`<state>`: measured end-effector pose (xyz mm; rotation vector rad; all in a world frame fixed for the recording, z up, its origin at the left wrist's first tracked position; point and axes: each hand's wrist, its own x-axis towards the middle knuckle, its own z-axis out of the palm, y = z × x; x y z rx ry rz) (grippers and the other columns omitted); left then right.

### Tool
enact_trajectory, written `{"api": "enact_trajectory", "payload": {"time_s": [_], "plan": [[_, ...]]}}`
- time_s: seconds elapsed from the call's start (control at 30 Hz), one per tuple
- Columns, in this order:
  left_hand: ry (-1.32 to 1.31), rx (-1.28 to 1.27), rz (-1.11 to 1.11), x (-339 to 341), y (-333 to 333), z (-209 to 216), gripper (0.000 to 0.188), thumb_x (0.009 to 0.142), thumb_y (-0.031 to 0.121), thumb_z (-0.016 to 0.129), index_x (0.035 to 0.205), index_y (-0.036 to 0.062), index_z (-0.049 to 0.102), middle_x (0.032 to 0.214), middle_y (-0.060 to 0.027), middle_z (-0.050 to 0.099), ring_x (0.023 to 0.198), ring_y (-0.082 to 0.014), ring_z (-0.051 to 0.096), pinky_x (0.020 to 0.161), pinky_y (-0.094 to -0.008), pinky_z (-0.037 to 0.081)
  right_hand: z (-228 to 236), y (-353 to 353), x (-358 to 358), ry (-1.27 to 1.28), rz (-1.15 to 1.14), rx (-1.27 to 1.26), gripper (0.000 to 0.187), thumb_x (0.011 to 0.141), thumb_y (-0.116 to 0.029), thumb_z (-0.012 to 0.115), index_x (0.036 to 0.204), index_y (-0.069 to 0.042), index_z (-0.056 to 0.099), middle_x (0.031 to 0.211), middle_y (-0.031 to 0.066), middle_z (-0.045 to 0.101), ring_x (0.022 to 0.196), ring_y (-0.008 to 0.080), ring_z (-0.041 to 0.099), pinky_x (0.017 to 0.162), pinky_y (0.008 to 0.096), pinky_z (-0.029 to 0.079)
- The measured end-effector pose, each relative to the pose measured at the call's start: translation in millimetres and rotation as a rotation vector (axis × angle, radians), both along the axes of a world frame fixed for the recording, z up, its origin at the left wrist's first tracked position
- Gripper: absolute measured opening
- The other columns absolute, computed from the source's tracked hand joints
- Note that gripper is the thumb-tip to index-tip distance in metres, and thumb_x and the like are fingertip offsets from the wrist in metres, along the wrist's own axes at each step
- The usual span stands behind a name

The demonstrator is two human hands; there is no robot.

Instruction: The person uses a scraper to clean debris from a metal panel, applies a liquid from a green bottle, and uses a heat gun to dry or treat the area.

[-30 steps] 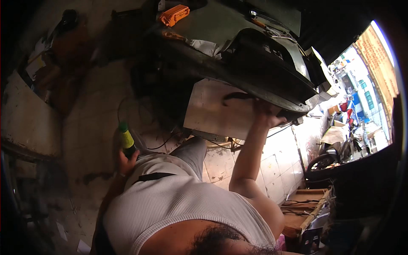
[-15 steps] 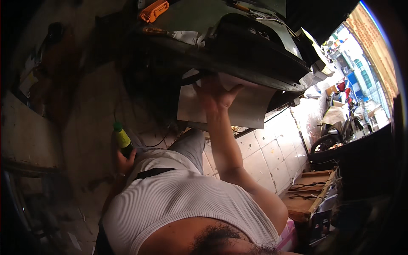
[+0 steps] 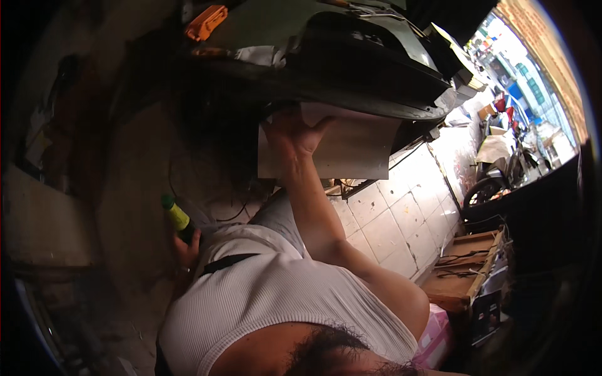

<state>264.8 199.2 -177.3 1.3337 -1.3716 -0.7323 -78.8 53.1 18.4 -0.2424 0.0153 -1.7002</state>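
Note:
My left hand point(image 3: 187, 250) is low at my left side, its fingers wrapped round a bottle point(image 3: 179, 218) with a green cap and a yellow-green body. The bottle tilts away from me. Ahead, my right arm reaches forward under the curved edge of a dark machine-like body point(image 3: 370, 69). My right hand point(image 3: 296, 135) is palm up with its thumb spread out to the right; the fingers stretch into shadow and their tips are hard to make out. Directly behind that hand a pale flat sheet point(image 3: 357, 147) hangs below the dark edge. Whether the fingers touch it, I cannot tell.
An orange object point(image 3: 207, 22) lies on top at the far left. A wooden frame with dark straps point(image 3: 464, 263) stands at the right, near a pink package point(image 3: 433, 338). Beyond are a parked motorbike point(image 3: 486, 188) and a bright doorway. The floor is tiled point(image 3: 401, 232).
The view has shifted slightly, so most things sit a little further left. My right hand stays under the dark edge, and the bottle remains in my left hand.

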Motion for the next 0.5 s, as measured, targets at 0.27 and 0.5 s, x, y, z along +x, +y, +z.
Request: {"api": "enact_trajectory", "payload": {"time_s": [0.27,0.5], "plan": [[-0.236,-0.01,0.018,47,-7,-75,0.082,0.087,0.029,0.075,0.145,-0.0093,0.031,0.144,-0.0251,0.041,0.135,-0.0334,0.041,0.113,-0.0411,0.031,49,47,-191,-0.171,-0.359,-0.186,0.12,0.066,-0.1,0.023,0.154,-0.019,0.029,0.159,0.0118,0.027,0.144,0.0352,0.024,0.121,0.0559,0.012],[-0.175,-0.001,-0.013,37,-18,-62,0.08,0.087,0.027,0.075,0.145,-0.009,0.032,0.143,-0.0245,0.044,0.131,-0.0329,0.045,0.11,-0.0409,0.035,19,-6,-21,0.086,-0.217,-0.071,0.126,0.06,-0.102,0.03,0.155,-0.019,0.028,0.16,0.0059,0.027,0.146,0.0311,0.023,0.12,0.0515,0.012]]}}
